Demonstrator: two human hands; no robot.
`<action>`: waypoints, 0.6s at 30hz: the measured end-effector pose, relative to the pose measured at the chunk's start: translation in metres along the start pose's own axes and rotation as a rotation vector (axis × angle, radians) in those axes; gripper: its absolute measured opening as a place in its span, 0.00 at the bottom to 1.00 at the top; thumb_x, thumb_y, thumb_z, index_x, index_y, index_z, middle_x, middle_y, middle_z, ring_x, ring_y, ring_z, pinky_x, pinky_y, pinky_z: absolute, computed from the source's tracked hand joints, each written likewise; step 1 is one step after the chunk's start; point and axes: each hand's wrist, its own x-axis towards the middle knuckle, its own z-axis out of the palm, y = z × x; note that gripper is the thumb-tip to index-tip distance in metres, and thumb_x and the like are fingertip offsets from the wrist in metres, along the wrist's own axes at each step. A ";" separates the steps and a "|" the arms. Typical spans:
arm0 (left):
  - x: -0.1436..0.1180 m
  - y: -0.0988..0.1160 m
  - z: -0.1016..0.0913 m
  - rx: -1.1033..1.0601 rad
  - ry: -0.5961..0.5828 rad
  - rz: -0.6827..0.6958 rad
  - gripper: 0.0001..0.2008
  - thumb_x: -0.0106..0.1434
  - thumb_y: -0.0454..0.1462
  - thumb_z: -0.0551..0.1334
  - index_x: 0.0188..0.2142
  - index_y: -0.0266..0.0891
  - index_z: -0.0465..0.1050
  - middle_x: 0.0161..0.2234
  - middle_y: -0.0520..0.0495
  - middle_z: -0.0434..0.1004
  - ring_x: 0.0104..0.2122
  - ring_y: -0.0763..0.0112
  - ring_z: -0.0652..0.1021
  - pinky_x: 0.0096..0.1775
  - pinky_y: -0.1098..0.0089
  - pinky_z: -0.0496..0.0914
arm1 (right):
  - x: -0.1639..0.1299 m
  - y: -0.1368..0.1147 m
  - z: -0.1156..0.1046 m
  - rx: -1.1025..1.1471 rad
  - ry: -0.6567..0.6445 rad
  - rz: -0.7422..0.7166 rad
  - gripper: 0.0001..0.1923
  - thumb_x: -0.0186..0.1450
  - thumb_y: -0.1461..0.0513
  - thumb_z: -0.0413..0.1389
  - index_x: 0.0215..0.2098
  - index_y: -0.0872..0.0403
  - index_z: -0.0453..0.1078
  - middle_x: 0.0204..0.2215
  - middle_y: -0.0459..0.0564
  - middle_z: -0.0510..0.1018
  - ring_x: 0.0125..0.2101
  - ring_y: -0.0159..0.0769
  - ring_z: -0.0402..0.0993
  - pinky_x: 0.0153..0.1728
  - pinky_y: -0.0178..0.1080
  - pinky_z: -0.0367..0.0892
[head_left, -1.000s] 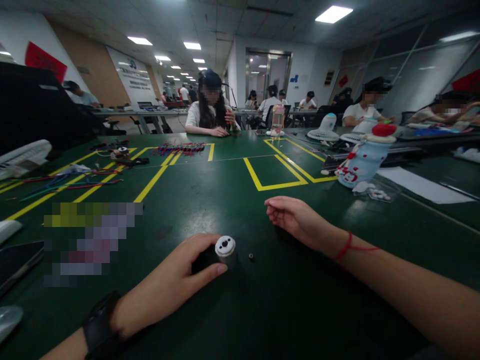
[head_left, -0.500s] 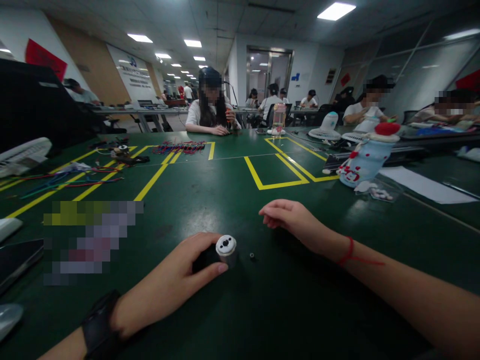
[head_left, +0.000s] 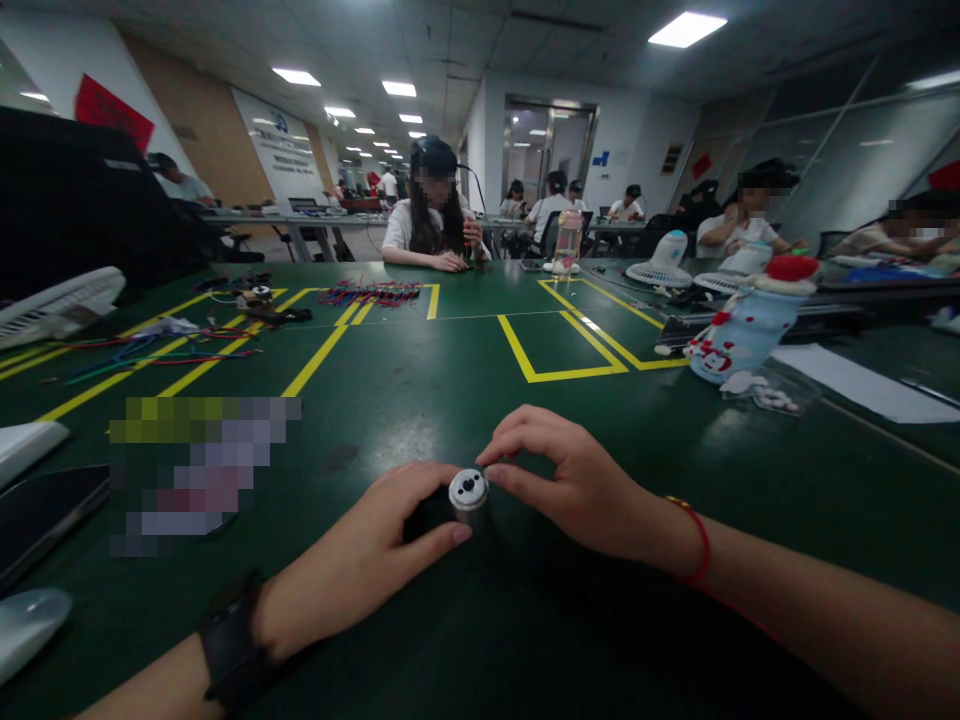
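A small metal cylinder [head_left: 470,500], perhaps a motor, stands upright on the green table with its white, holed top facing up. My left hand [head_left: 390,535] is wrapped round its left side, thumb in front and fingers behind. My right hand [head_left: 570,475] reaches in from the right. Its thumb and index fingertips are drawn close together at the right rim of the cylinder's top. What they hold, if anything, is hidden. The small dark piece that lay to the right of the cylinder does not show now.
Coloured wires [head_left: 180,345] lie on the left. A blue bottle [head_left: 750,325] and a plastic bag of small parts [head_left: 769,395] stand on the right. A computer mouse [head_left: 30,630] is at lower left. Across the table sits a person [head_left: 427,220] holding something orange.
My right hand has moved left and down to the cylinder's rim, its fingertips drawing close. The small dark piece has gone from sight. My left hand still holds the cylinder; the view shifted slightly.
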 end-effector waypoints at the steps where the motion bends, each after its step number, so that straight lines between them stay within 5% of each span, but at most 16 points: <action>1: 0.000 0.000 0.000 -0.001 0.000 -0.001 0.15 0.65 0.43 0.60 0.50 0.54 0.63 0.49 0.56 0.70 0.48 0.67 0.71 0.52 0.64 0.65 | 0.003 -0.003 0.002 -0.015 0.001 -0.023 0.06 0.65 0.64 0.56 0.40 0.55 0.73 0.37 0.48 0.73 0.39 0.32 0.69 0.42 0.36 0.64; 6: 0.000 -0.002 0.001 0.010 0.000 -0.001 0.14 0.65 0.43 0.60 0.50 0.52 0.63 0.48 0.55 0.70 0.47 0.66 0.71 0.51 0.63 0.66 | 0.008 -0.011 0.008 -0.129 -0.043 -0.020 0.06 0.64 0.65 0.56 0.39 0.54 0.74 0.38 0.49 0.74 0.40 0.36 0.68 0.42 0.39 0.63; 10: 0.000 -0.003 0.002 0.017 0.012 0.006 0.15 0.65 0.43 0.60 0.50 0.53 0.63 0.48 0.55 0.71 0.47 0.67 0.72 0.51 0.64 0.66 | 0.008 -0.010 0.008 -0.016 -0.073 0.029 0.06 0.64 0.65 0.56 0.38 0.55 0.74 0.37 0.49 0.74 0.38 0.34 0.69 0.41 0.37 0.63; 14: 0.000 -0.002 0.001 0.031 0.014 0.013 0.15 0.65 0.43 0.60 0.51 0.54 0.63 0.48 0.57 0.71 0.47 0.67 0.72 0.52 0.64 0.66 | 0.008 -0.007 0.006 0.231 -0.103 0.196 0.12 0.67 0.59 0.53 0.34 0.57 0.75 0.35 0.49 0.74 0.35 0.32 0.69 0.38 0.35 0.64; 18: -0.001 0.000 -0.001 0.035 0.018 0.010 0.16 0.65 0.44 0.60 0.52 0.55 0.64 0.48 0.57 0.73 0.47 0.66 0.74 0.51 0.65 0.68 | 0.003 0.000 -0.001 0.475 -0.096 0.431 0.16 0.67 0.55 0.50 0.41 0.56 0.74 0.34 0.48 0.73 0.30 0.30 0.67 0.30 0.34 0.62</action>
